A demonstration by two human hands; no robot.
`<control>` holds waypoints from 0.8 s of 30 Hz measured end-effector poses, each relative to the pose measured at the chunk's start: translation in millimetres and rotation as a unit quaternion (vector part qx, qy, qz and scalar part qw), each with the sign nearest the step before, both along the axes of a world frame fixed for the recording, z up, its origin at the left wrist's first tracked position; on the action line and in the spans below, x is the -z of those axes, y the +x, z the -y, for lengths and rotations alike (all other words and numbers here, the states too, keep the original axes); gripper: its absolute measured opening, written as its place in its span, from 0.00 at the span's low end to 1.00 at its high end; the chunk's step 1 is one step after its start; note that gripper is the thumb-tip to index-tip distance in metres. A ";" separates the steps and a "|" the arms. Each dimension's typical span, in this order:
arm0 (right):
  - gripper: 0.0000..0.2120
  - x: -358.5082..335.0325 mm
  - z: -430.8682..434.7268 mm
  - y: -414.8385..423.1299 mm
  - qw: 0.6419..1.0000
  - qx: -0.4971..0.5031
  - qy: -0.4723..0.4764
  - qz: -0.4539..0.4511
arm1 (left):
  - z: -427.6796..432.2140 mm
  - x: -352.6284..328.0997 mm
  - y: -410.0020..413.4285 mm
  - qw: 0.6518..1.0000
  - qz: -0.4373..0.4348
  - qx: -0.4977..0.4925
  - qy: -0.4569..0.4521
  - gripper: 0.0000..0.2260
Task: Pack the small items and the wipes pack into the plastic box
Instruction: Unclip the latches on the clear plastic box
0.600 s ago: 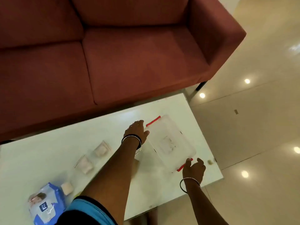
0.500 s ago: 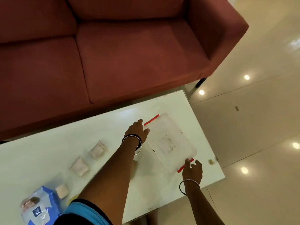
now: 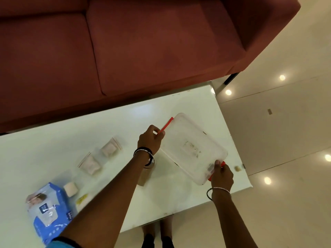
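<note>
A clear plastic box [image 3: 193, 149] with its lid on and red clips sits on the right part of the white table [image 3: 53, 151]. My left hand [image 3: 151, 140] pinches the far red clip [image 3: 165, 125]. My right hand [image 3: 222, 174] grips the near red clip at the box's front corner. Two small clear pouches [image 3: 111, 149] [image 3: 90, 164] lie to the left. A small white block [image 3: 70, 188] and a yellow packet [image 3: 83, 198] lie near the blue wipes pack [image 3: 48, 212] at the table's left front.
A dark red sofa [image 3: 143, 51] runs along the table's far side. A small tan piece [image 3: 237, 168] lies near the table's right edge. Glossy floor [image 3: 286, 122] spreads to the right. My feet [image 3: 157, 238] show below the table's front edge.
Both hands have closed onto the box's red clips; before, they only rested beside them. The view has tilted down a little.
</note>
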State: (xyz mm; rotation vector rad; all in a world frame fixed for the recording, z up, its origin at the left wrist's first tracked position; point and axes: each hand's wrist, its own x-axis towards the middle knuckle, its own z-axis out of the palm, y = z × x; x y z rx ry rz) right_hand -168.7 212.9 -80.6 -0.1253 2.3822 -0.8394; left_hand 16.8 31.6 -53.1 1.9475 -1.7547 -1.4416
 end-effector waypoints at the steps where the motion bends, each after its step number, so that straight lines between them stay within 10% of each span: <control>1: 0.19 -2.8 -2.3 -1.2 1.000 -0.004 -0.004 -0.007 | -8.2 -3.9 8.3 1.000 -0.009 -0.009 -0.005 0.12; 24: 0.18 15.2 -16.5 -7.2 0.991 -0.110 -0.081 -0.002 | -177.5 38.5 86.8 0.986 -0.024 -0.140 0.087 0.15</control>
